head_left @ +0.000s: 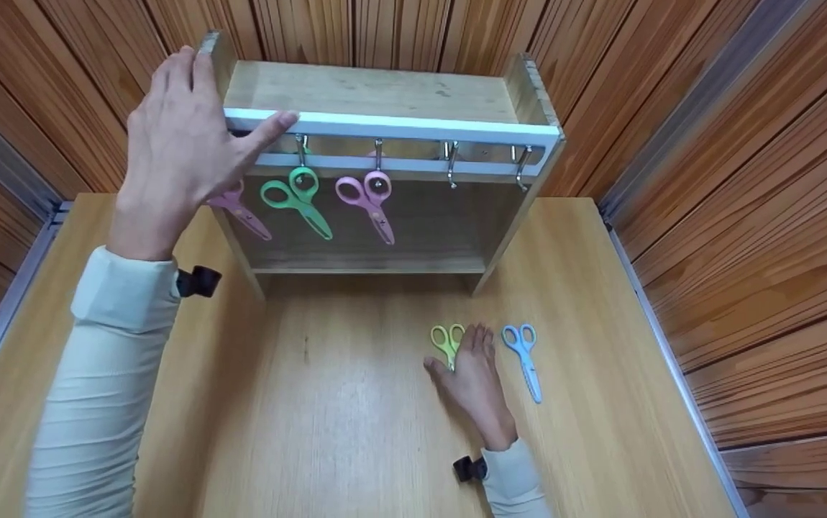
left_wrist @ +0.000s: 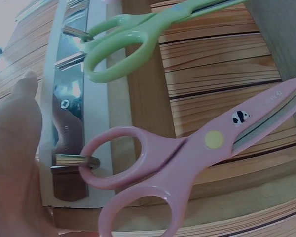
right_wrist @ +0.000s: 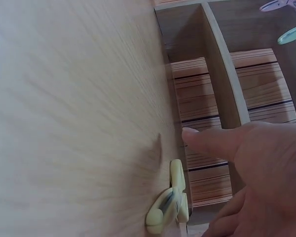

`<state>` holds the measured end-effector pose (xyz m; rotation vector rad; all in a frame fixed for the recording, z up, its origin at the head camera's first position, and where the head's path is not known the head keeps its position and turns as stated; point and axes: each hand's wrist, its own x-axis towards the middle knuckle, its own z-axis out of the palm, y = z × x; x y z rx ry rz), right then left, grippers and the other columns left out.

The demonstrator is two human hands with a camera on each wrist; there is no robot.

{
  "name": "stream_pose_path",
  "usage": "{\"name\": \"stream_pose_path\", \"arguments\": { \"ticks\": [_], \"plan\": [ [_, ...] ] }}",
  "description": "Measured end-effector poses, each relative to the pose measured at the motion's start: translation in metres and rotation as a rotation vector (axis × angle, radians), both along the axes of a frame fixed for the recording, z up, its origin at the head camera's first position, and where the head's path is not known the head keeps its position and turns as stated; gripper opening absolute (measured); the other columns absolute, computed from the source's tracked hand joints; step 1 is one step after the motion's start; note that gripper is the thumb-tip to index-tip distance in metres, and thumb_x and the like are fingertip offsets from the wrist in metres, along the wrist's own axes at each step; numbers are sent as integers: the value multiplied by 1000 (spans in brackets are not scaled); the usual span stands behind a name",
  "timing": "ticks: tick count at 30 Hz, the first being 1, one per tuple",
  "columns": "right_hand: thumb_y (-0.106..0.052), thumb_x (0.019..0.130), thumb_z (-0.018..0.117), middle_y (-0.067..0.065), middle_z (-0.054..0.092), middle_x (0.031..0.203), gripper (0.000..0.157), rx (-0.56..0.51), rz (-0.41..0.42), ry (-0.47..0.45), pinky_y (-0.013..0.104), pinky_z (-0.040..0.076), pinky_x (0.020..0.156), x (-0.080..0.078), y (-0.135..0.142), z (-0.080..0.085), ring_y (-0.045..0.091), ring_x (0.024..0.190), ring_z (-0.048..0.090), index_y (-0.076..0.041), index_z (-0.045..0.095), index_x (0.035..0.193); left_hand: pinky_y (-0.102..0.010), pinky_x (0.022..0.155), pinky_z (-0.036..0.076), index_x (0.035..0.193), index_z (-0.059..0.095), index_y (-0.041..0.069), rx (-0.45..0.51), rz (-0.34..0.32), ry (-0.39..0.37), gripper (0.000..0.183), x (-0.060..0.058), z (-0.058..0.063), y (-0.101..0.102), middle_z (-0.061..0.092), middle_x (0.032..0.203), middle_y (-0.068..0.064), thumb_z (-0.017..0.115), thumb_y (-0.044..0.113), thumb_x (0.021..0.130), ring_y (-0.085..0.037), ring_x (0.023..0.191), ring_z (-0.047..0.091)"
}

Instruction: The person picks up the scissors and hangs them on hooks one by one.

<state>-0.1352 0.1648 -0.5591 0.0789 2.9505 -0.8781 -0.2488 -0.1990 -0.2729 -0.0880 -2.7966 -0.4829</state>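
Observation:
My left hand (head_left: pixel 183 137) rests on the upper left corner of a wooden rack (head_left: pixel 370 86), fingers straight along the side panel and thumb lying across the white rail (head_left: pixel 413 128). Below it, pink scissors (left_wrist: pixel 187 163) hang by a finger loop from a metal hook, partly covered by the hand in the head view. Green scissors (head_left: pixel 302 198) and more pink scissors (head_left: pixel 374 198) hang from the neighbouring hooks. Low over the table, my right hand (head_left: pixel 474 381) has its fingers extended beside yellow-green scissors (head_left: pixel 447 338), overlapping their blades in the head view.
Blue scissors (head_left: pixel 525 363) lie on the wooden table (head_left: pixel 356 432), right of my right hand. Two bare hooks (head_left: pixel 451 165) show at the rail's right end. Wood-panelled walls (head_left: pixel 759 288) with metal edging surround the table.

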Motion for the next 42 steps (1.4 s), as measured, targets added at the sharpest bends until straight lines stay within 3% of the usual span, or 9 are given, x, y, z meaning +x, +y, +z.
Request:
{"name": "stream_pose_path", "arguments": {
  "ticks": [10, 16, 23, 26, 29, 33, 36, 42],
  "plan": [
    [-41, 96, 76, 41, 18, 167, 97, -6, 9, -50, 61, 22, 129, 3, -8, -4, 52, 160, 16, 16, 27, 158, -69, 126, 25, 165, 14, -5, 21, -3, -58, 118, -2, -7, -2, 15, 173, -30, 36, 87, 94, -48, 162, 18],
    [-41, 97, 74, 43, 27, 162, 91, 35, 19, -17, 62, 31, 126, 3, -12, -7, 54, 158, 23, 19, 35, 153, -65, 129, 22, 163, 18, -9, 9, 1, -49, 119, -4, -11, -2, 18, 172, -32, 35, 86, 94, -48, 162, 18],
    [-20, 99, 68, 45, 46, 150, 63, 191, 62, 77, 61, 46, 117, 4, -12, -7, 55, 148, 42, 22, 50, 142, -64, 127, 26, 161, 24, -11, -22, 2, -19, 119, -6, -10, 0, 23, 170, -32, 35, 87, 94, -48, 161, 22],
    [-11, 95, 66, 43, 57, 141, 51, 303, 88, 159, 57, 57, 105, 4, -11, -7, 53, 139, 56, 21, 58, 134, -64, 127, 26, 161, 25, -10, -24, 4, -15, 119, -6, -10, 2, 23, 171, -32, 35, 87, 94, -48, 161, 22],
    [-8, 91, 69, 39, 67, 127, 43, 399, 105, 259, 52, 66, 83, 1, -10, -8, 48, 118, 70, 19, 65, 125, -64, 127, 28, 161, 27, -10, -19, 6, -4, 118, -6, -9, 2, 25, 170, -31, 37, 87, 94, -47, 161, 23],
    [-9, 88, 75, 30, 72, 106, 34, 487, 122, 343, 42, 63, 55, 0, -10, -8, 35, 84, 73, 15, 69, 113, -64, 127, 28, 161, 28, -9, -17, 11, 6, 117, -6, -8, 3, 26, 170, -31, 38, 87, 94, -46, 161, 24],
    [-9, 87, 78, 23, 71, 95, 29, 530, 130, 373, 38, 59, 48, -1, -10, -8, 27, 70, 68, 11, 70, 106, -64, 127, 28, 161, 28, -9, -17, 14, 8, 117, -5, -8, 3, 26, 170, -30, 38, 87, 94, -46, 161, 23],
    [-7, 88, 76, 16, 69, 80, 16, 555, 134, 396, 36, 57, 46, -1, -9, -4, 22, 58, 64, 7, 72, 96, -64, 127, 28, 161, 28, -9, -10, 22, 1, 117, -5, -6, 5, 25, 171, -29, 38, 86, 94, -46, 161, 23]
  ]
}}
